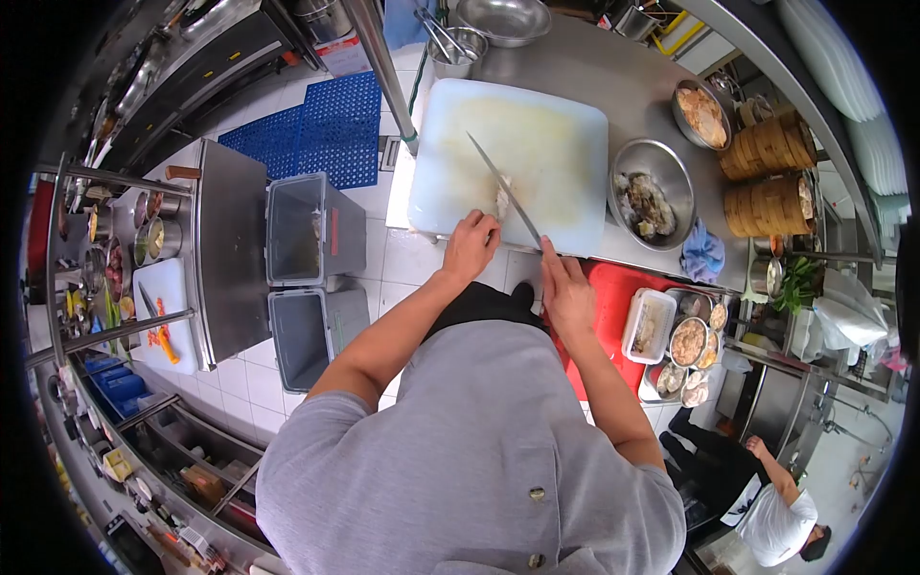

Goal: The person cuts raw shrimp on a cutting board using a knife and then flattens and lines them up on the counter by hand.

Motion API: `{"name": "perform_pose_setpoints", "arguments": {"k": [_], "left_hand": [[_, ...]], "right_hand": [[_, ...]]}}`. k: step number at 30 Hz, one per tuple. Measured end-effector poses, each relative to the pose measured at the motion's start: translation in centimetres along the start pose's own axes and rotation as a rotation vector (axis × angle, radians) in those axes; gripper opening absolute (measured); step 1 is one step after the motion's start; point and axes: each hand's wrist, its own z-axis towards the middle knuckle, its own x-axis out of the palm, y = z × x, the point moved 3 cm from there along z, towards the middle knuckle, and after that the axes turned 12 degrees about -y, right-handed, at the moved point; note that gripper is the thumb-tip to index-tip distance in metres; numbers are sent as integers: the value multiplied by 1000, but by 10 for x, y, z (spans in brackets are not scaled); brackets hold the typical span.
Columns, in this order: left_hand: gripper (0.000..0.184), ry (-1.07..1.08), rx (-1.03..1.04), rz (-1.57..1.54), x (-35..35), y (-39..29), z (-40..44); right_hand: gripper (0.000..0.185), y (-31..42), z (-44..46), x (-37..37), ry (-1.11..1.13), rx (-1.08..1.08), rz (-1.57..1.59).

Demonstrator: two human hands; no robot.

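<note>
A long knife [505,184] lies slantwise over the white cutting board [561,125], its handle in my right hand [568,293] at the board's near edge. My left hand [471,245] rests at that same edge with its fingers curled, just below a small pale piece of food [503,195] beside the blade. Whether the fingertips touch the food cannot be made out. Right of the board stands a metal bowl [626,161] holding pale and dark food pieces.
Bamboo steamers [767,149], another food bowl [678,113] and a blue cloth [703,253] are on the right. A red surface [609,287] with food containers sits below the counter. Grey bins [295,216] stand left. Another person [778,522] is at lower right.
</note>
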Motion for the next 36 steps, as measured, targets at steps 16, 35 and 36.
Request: {"name": "perform_pose_setpoints", "arguments": {"k": [16, 35, 36], "left_hand": [[10, 26, 128, 42, 0, -12, 18], [23, 618, 253, -75, 196, -180, 164], [23, 622, 267, -77, 210, -178, 164]], "right_hand": [[45, -7, 56, 35, 83, 136, 98], [47, -117, -65, -142, -572, 641, 66], [47, -117, -72, -142, -559, 678, 72]]}}
